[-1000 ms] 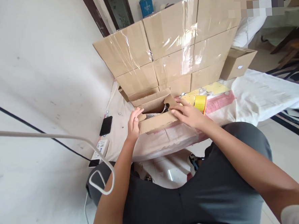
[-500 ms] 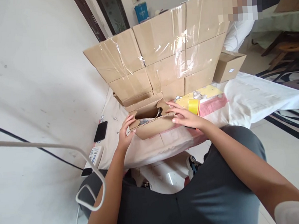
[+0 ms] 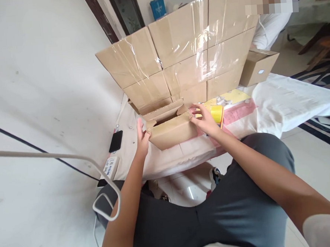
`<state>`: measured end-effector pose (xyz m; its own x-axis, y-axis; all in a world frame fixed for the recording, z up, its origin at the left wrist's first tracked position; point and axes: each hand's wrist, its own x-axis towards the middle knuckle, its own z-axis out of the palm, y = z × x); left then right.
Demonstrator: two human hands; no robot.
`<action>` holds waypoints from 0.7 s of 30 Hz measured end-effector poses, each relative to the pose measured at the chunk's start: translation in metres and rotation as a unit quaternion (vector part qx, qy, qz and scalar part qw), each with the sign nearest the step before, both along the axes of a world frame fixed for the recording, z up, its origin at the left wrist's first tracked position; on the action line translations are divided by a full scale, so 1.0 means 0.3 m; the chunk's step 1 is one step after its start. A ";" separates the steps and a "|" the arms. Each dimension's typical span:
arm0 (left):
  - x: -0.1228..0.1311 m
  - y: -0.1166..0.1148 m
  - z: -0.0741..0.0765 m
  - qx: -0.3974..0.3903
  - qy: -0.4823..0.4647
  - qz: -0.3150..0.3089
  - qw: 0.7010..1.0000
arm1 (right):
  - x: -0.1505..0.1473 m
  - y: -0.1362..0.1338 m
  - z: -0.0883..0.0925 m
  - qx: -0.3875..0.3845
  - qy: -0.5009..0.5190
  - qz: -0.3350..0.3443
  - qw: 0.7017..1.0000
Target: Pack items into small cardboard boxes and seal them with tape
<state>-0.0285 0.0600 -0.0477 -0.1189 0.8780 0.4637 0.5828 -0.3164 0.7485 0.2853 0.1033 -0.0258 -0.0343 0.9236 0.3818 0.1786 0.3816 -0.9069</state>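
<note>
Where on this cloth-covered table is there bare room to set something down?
Widest: the white cloth right of the pink strip, in front of the small box. Narrower: between the phone and the left hand. Crowded: around the open box, with right hand, tape roll and cardboard panel close.

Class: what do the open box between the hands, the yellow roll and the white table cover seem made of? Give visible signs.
Open box: matte brown cardboard, likely corrugated; its rear flap has a rough edge.
Yellow roll: smooth, perhaps plastic tape; bright, even colour suggests it, but paper is possible.
White table cover: dull, probably fabric; it wrinkles and drapes, though thin plastic is possible.
</note>
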 end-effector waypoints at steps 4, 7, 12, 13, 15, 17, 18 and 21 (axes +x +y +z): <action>0.003 0.021 0.031 0.017 0.043 -0.008 0.999 | 0.002 -0.012 -0.002 -0.025 0.013 0.045 0.999; 0.003 -0.001 0.081 0.024 0.092 0.000 0.995 | 0.008 -0.038 -0.005 -0.003 0.004 0.041 0.999; 0.033 -0.067 0.159 0.002 0.235 0.020 0.972 | 0.082 -0.083 -0.001 0.128 -0.125 -0.122 0.976; 0.043 -0.076 0.167 -0.005 0.267 0.024 0.963 | 0.105 -0.090 -0.001 0.146 -0.149 -0.176 0.962; 0.061 -0.089 0.171 -0.006 0.298 0.030 0.954 | 0.152 -0.096 -0.008 0.143 -0.149 -0.253 0.945; 0.070 -0.099 0.163 0.009 0.300 0.043 0.953 | 0.195 -0.087 -0.033 0.096 -0.089 -0.282 0.951; 0.071 -0.104 0.157 0.019 0.298 0.050 0.953 | 0.214 -0.078 -0.052 0.064 -0.047 -0.286 0.955; 0.064 -0.119 0.139 0.033 0.303 0.050 0.951 | 0.251 -0.045 -0.116 -0.049 0.067 -0.237 0.968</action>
<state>-0.0093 0.0244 -0.0059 0.1059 0.8429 0.5275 0.9310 -0.2705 0.2452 0.3607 0.0898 -0.0607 0.4468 0.8549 0.2636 0.1903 0.1970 -0.9617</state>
